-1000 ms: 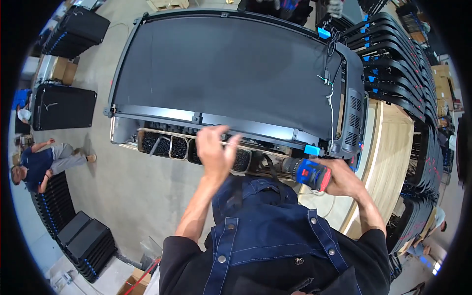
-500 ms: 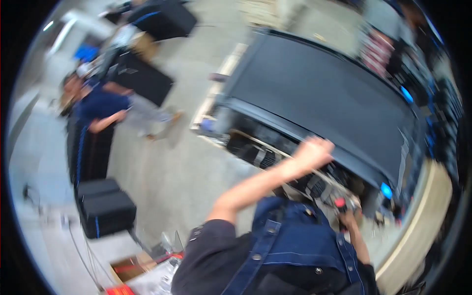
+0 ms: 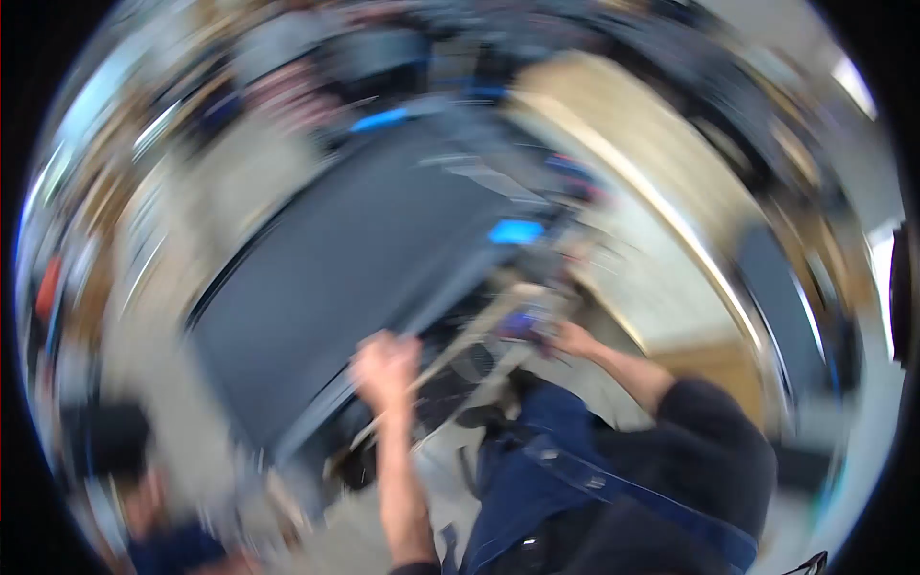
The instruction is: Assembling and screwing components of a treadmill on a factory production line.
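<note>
View: heavily smeared by motion; only large shapes can be read

Panel: a big dark flat panel [image 3: 355,259] lies tilted across the middle, its near edge running past the left hand toward the lower left; a small bright blue patch [image 3: 515,231] sits near its upper right corner

Left hand: the left hand [image 3: 385,367] rests at the panel's near edge, fingers apparently curled onto the rim; how tightly they close cannot be told through the blur

Right hand: the right hand [image 3: 572,339] is further right, at the frame under the panel's corner, touching or holding a small dark bluish object [image 3: 522,324]; the grip itself cannot be told

Thing versus fingers: the panel edge is at the left fingertips; the panel body stretches up and away from them; the 2 hands stand well apart along the same edge

Doing it well: judging from this, steady the head and keep the left hand firm on the rim while the right works at the corner

Around: a pale curved board [image 3: 661,182] lies beyond to the right; blue denim apron [image 3: 537,479] below
</note>
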`<control>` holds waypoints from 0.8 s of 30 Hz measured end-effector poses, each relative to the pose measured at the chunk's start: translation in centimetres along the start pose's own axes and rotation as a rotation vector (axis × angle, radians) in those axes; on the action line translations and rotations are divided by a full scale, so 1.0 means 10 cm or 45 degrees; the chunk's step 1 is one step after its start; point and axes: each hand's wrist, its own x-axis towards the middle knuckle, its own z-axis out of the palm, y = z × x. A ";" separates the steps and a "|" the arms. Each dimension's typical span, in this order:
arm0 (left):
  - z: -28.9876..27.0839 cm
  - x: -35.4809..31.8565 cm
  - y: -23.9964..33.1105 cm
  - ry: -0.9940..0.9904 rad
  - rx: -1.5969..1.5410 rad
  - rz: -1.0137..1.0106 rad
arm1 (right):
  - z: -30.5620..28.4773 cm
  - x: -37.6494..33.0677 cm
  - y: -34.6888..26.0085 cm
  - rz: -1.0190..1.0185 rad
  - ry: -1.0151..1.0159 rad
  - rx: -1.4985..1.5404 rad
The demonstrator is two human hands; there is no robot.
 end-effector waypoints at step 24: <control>3.98 -2.68 3.89 -1.325 -0.601 0.427 | -3.63 -4.51 7.08 0.787 1.167 0.259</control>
